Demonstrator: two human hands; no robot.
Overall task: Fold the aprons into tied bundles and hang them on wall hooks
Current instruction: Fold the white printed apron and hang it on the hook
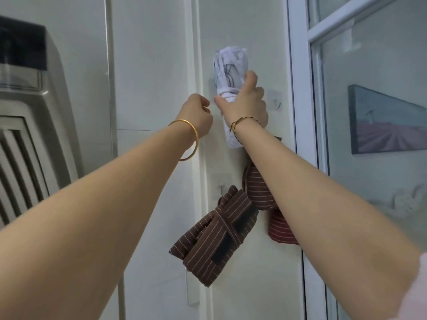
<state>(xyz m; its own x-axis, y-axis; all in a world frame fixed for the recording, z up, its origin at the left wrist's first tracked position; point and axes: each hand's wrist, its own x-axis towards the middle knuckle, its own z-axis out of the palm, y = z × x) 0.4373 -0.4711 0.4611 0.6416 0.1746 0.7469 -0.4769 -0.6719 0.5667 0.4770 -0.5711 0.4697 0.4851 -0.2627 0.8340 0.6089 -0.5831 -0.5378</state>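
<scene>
- While the right hand (247, 105) clamps round the lower middle of the white bundle (228, 65), the roll stands upright against the wall (157, 65), with its tie wound about it just above the fingers.
- The left hand (198, 112) sits just beside the bundle's left edge with its fingers curled. Whether they pinch a strap or loop cannot be told.
- The two hands are raised close together, almost touching, level with the upper hooks.
- A clear hook plate (211, 85) shows at the bundle's left edge, its hook hidden behind the cloth. A bare hook (275, 101) sits just right of the right hand.
- Lower down, the brown bundle (215, 232) hangs tilted from a lower hook (221, 184). The red bundle (258, 190) hangs just to its right and seems to touch it, with its top hidden behind the right forearm.
- Step in hand, by my judgement: hanging the third bundle, since it already looks folded and tied and two others are up.
- The next move likely calls for finding a loop of the tie and slipping it over a hook tip while the right hand bears the weight. The hand should then ease off slowly to check that the loop holds.
- Further out, a grey appliance (27, 112) stands on the left and a glass door (369, 100) is on the right.
</scene>
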